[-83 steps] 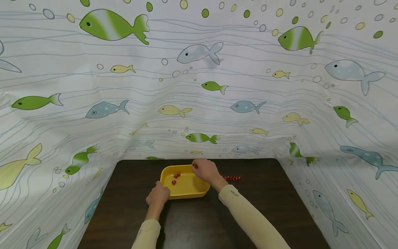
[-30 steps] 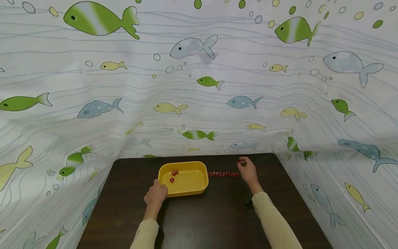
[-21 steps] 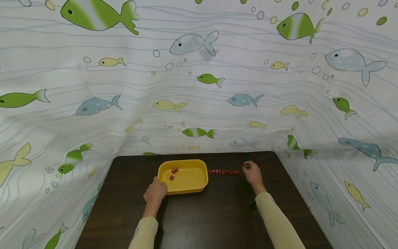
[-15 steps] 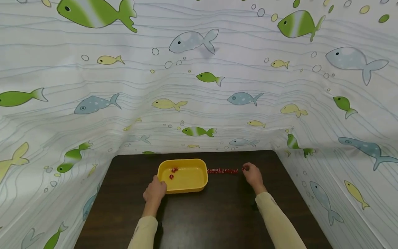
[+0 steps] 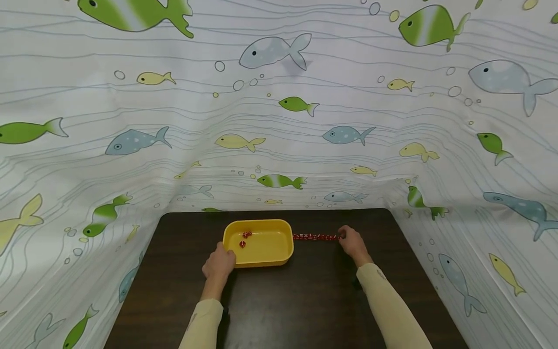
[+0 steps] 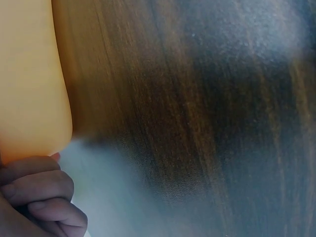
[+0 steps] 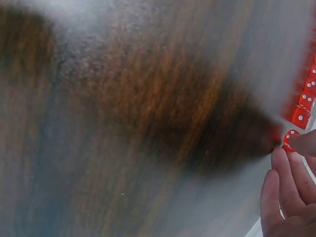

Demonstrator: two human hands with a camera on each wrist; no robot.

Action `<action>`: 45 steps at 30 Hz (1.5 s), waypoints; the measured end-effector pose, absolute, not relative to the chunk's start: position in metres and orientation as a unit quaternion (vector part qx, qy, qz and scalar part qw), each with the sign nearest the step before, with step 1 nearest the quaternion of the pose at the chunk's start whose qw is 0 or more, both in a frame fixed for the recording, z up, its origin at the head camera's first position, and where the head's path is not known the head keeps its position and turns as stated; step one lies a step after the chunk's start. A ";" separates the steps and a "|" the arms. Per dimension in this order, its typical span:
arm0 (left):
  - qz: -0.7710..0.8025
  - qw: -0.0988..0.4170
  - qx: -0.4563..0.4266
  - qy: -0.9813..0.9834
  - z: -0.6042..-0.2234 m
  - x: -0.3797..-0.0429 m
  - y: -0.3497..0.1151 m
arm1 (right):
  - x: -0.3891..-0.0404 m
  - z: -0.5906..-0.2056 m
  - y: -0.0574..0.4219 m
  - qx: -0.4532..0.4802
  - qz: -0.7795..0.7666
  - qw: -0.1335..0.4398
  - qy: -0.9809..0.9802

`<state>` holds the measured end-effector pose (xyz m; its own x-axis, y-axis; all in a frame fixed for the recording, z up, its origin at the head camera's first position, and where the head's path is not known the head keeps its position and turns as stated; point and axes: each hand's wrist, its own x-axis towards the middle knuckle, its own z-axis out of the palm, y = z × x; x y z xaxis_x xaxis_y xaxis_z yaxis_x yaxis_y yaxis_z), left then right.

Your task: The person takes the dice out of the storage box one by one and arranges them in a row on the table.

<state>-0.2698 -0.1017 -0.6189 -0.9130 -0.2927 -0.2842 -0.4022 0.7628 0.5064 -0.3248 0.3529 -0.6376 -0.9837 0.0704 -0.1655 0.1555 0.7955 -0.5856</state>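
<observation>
My left hand [image 5: 219, 264] grips the near left corner of a yellow tray [image 5: 266, 252]; in the left wrist view its curled fingers [image 6: 39, 182] lie at the tray's edge. Inside the tray are 3 red dice [image 5: 242, 244], towards its left side. A straight row of red dice [image 5: 311, 237] runs along the table from the tray's right side. At the row's right end, my right hand [image 5: 354, 244] pinches one red die [image 7: 290, 140] between thumb and fingertips. That die sits very close to the last die [image 7: 300, 117] of the row, with a small gap in the right wrist view.
The dark wooden table [image 5: 301, 305] reaches back to a white fabric backdrop [image 5: 196, 111] printed with fish. The fabric also hangs along the left and right sides.
The right hand went from above the tray with a die to the right end of the row, then lowered it beside the last die. The left hand stays on the tray.
</observation>
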 end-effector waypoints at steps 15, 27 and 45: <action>0.285 0.096 -0.182 0.936 -0.626 -0.272 -0.103 | -0.326 -0.630 0.343 0.060 -0.244 0.071 0.965; 0.282 0.092 -0.178 0.938 -0.625 -0.272 -0.104 | -0.329 -0.625 0.340 0.032 -0.185 0.087 0.978; 0.277 0.092 -0.182 0.939 -0.627 -0.271 -0.105 | -0.337 -0.597 0.241 -0.061 -0.139 -0.084 0.985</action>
<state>-0.2710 -0.1049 -0.6273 -0.9165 -0.2915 -0.2738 -0.3935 0.7796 0.4872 -0.3373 0.2409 -0.5971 -0.9784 -0.0960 0.1832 -0.1429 0.9540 -0.2635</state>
